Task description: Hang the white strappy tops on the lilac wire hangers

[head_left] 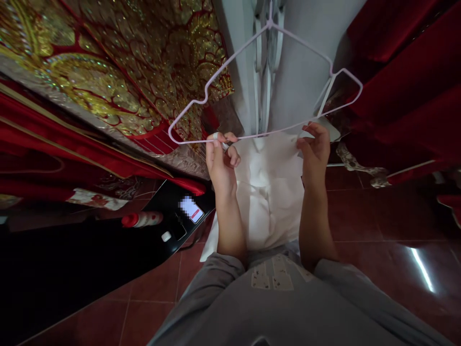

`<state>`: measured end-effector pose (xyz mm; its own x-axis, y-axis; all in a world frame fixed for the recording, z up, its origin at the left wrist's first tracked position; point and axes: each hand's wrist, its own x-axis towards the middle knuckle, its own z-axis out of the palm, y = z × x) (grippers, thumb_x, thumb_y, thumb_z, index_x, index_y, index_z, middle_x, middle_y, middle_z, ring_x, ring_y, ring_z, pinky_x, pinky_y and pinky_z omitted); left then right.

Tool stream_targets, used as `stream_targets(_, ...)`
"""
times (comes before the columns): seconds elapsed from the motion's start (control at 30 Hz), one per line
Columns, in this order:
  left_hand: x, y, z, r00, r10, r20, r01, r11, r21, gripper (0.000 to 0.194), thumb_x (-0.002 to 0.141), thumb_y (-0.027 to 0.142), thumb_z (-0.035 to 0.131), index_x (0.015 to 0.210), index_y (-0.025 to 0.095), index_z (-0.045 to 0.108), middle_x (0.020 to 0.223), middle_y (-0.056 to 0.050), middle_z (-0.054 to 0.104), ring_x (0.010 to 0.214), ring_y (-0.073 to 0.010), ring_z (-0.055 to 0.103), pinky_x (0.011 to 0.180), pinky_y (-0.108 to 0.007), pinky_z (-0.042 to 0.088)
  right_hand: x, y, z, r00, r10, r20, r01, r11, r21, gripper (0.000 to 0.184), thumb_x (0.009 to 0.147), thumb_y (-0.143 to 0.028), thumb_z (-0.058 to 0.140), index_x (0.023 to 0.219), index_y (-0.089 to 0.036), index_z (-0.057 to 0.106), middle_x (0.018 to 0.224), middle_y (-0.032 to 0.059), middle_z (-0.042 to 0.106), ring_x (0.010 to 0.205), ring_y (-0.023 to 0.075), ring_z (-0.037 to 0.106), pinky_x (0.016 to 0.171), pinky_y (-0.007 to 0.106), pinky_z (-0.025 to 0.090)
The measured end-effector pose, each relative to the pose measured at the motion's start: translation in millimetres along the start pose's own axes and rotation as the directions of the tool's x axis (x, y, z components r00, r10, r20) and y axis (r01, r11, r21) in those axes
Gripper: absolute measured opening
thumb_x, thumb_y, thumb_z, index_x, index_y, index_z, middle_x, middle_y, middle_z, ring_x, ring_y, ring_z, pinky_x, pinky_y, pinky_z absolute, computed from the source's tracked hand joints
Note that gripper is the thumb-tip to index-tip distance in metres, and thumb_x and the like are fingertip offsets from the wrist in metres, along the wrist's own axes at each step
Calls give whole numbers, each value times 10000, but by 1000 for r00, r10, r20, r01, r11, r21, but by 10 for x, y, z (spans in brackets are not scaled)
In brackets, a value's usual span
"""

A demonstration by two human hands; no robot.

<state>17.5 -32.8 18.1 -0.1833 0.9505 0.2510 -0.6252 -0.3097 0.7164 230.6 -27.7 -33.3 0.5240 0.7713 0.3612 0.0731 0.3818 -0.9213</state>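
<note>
A pale lilac wire hanger (298, 44) hangs in front of me, its hook up at the top centre. A white garment (270, 187) drapes down from the hanger's bottom bar between my forearms. My left hand (220, 161) is closed, pinching the garment's upper left edge against the bar. My right hand (314, 146) is closed on the garment's upper right edge just under the bar. Both of my sleeves are grey.
Red and gold embroidered fabric (118, 62) fills the upper left. Red velvet cloth (410, 81) hangs at the right. A black table (90, 254) at the left holds a red-capped bottle (142, 219) and a phone (191, 210). The floor has red tiles (389, 226).
</note>
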Motion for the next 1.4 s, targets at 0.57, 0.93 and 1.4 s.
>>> stream_targets(0.57,92,-130,-31,993,116,-37,-111,987,119,307,1033,486,718,942,242,556,912,-39,760,583,-109,591,477,-217,390,276,63,10,971,6,240,-22,998,61,504,872,-760,707,976,-275,622,812,-7,627,678,138,508,624,309,453)
stream_targets(0.93,151,-142,-81,987,153,-47,-145,978,147,369,1003,517,753,905,226,549,866,-58,797,444,-68,420,437,-206,267,330,118,-109,968,149,203,-187,965,184,553,784,-728,804,786,-260,510,678,-50,471,573,101,454,536,279,438)
stream_targets(1.4,285,-45,-193,998,15,-57,-3,980,200,366,1047,520,701,898,230,533,851,-29,779,425,-60,305,442,-221,229,1060,-350,-347,967,-253,23,245,953,178,619,813,-486,723,1416,-385,627,1630,-3,542,674,93,419,556,296,370)
